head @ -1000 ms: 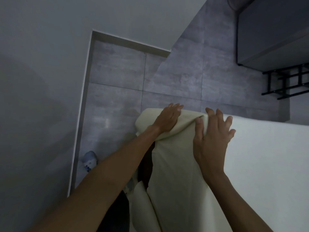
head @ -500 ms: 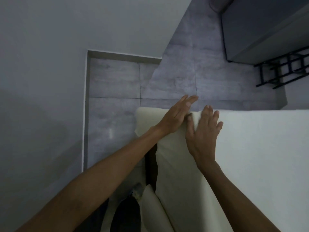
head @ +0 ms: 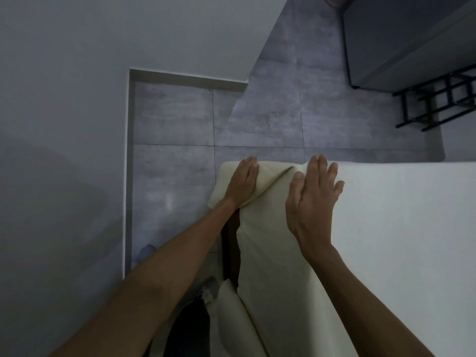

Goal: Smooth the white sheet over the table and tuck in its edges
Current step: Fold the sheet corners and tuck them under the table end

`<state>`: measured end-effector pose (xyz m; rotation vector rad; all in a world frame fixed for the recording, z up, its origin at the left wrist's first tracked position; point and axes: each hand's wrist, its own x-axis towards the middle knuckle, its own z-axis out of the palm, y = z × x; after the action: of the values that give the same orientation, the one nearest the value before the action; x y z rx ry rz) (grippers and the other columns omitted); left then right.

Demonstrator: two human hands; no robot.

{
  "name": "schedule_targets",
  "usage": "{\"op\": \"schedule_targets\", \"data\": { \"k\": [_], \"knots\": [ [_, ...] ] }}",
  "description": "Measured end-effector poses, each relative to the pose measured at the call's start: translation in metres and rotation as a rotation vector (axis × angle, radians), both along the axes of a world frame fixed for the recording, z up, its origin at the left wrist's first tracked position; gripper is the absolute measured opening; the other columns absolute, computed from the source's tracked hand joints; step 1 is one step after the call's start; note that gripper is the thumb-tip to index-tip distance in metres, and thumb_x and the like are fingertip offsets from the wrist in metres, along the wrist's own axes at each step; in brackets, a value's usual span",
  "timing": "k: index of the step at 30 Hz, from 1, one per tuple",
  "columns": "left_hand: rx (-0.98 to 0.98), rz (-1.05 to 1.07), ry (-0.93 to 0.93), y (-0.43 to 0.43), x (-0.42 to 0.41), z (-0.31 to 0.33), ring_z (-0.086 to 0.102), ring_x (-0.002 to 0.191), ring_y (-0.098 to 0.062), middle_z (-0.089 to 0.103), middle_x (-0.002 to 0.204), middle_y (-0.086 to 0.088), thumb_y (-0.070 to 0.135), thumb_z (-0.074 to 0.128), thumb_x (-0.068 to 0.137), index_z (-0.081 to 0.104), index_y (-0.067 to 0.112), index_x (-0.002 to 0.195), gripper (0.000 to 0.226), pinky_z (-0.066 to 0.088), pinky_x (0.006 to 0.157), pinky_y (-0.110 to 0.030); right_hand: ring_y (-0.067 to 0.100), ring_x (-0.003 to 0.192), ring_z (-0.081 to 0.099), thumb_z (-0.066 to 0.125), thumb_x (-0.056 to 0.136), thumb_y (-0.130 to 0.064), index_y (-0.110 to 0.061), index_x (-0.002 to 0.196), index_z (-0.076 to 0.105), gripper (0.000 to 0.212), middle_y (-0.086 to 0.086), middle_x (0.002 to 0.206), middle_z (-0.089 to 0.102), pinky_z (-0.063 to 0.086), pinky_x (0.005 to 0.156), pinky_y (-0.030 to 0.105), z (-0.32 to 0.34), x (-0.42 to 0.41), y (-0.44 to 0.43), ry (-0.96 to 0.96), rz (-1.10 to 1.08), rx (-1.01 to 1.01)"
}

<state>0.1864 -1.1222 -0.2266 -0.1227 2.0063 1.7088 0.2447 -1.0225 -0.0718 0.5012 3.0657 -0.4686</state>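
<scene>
The white sheet (head: pixel 386 228) covers the table top on the right and hangs down its left side. At the far left corner a loose flap of sheet (head: pixel 270 176) sticks out over the floor. My left hand (head: pixel 243 182) lies flat on that flap, fingers together, pressing it at the corner. My right hand (head: pixel 313 197) rests flat on the sheet just right of the corner fold, fingers slightly spread. Between the hanging cloth and my left forearm a dark strip of the table's side (head: pixel 231 243) shows.
Grey floor tiles (head: pixel 257 119) lie beyond the table, with a white wall (head: pixel 64 124) close on the left. A dark cabinet (head: pixel 412 39) and a black metal rack (head: pixel 438 101) stand at the far right. My slippered foot (head: pixel 146 252) shows beside the wall.
My hands have moved apart: the left drew back left onto the corner flap, the right shifted right along the far edge. A diagonal fold now shows between them.
</scene>
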Motion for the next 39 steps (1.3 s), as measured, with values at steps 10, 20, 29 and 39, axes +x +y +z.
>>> {"op": "schedule_targets", "data": {
  "k": [10, 20, 29, 39],
  "knots": [
    [0.216, 0.038, 0.186, 0.027, 0.004, 0.061, 0.023, 0.148, -0.012, 0.033, 0.158, 0.000, 0.036, 0.022, 0.106, 0.036, 0.018, 0.150, 0.050, 0.016, 0.123, -0.033, 0.027, 0.156, 0.006, 0.011, 0.102, -0.050, -0.007, 0.157, 0.027, 0.071, 0.009, 0.167, 0.019, 0.002, 0.125, 0.054, 0.001, -0.001, -0.001, 0.017, 0.002, 0.018],
    [-0.162, 0.070, 0.044, 0.008, -0.010, -0.011, 0.042, 0.136, -0.027, 0.053, 0.141, -0.013, 0.044, 0.025, 0.102, 0.056, 0.010, 0.131, 0.055, 0.031, 0.116, -0.045, 0.029, 0.156, 0.006, 0.015, 0.102, -0.044, -0.005, 0.156, 0.027, 0.068, 0.012, 0.166, 0.022, 0.003, 0.125, 0.053, 0.002, 0.000, -0.003, 0.010, 0.003, 0.039],
    [0.165, 0.157, 0.099, 0.020, -0.020, 0.069, 0.042, 0.131, 0.002, 0.050, 0.145, 0.006, 0.040, 0.034, 0.105, 0.051, 0.018, 0.140, 0.044, 0.027, 0.101, 0.000, 0.029, 0.156, 0.007, 0.013, 0.103, -0.047, -0.005, 0.156, 0.029, 0.069, 0.012, 0.165, 0.023, 0.006, 0.125, 0.054, 0.002, 0.000, -0.002, 0.019, 0.000, 0.058],
    [-0.049, -0.095, 0.123, 0.029, -0.022, 0.026, 0.035, 0.143, -0.024, 0.044, 0.150, -0.010, 0.029, 0.024, 0.104, 0.044, 0.012, 0.143, 0.047, 0.017, 0.122, -0.029, 0.026, 0.156, 0.007, 0.006, 0.102, -0.055, -0.009, 0.156, 0.028, 0.074, 0.009, 0.165, 0.023, 0.005, 0.126, 0.052, -0.001, 0.000, -0.002, 0.023, -0.003, 0.087]
  ]
}}
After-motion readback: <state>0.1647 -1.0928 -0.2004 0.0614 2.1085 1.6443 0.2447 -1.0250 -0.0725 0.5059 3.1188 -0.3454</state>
